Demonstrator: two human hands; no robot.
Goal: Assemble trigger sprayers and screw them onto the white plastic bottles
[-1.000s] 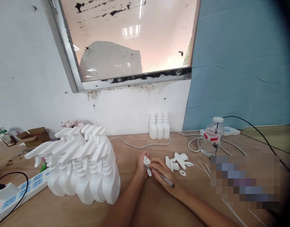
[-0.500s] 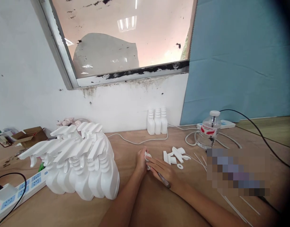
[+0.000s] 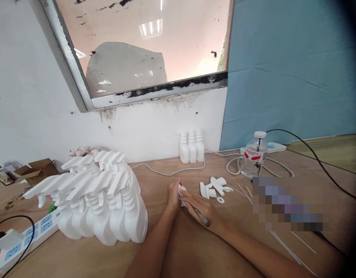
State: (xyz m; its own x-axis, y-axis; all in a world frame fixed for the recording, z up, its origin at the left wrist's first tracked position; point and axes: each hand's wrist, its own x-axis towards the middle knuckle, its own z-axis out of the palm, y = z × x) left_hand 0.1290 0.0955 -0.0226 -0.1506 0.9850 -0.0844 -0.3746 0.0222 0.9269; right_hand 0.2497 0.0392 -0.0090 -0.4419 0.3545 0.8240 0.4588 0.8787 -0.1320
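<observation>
At the middle of the table my left hand (image 3: 174, 196) is closed round a small white plastic part (image 3: 182, 189) with a round, ring-like top. My right hand (image 3: 208, 211) meets it from the right, fingertips on the part. A slim grey-brown pen-like tool (image 3: 202, 217) lies under the right fingers and sticks out towards me; its tip is hidden. To the right of the hands lie loose white sprayer pieces (image 3: 216, 187) and a flat white ring (image 3: 220, 200). On the left stand several white spray bottles (image 3: 105, 227) with trigger heads.
Three white bottles without trigger heads (image 3: 192, 148) stand by the wall. A clear water bottle (image 3: 254, 156) and a blurred patch (image 3: 288, 204) are at right, near thin white tubes (image 3: 285, 247). A power strip (image 3: 27, 239) and cardboard box (image 3: 37, 172) are at left.
The view has shifted slightly. Both hands stay together on the white part, which seems a little more tilted; the right fingertips have moved slightly across its top.
</observation>
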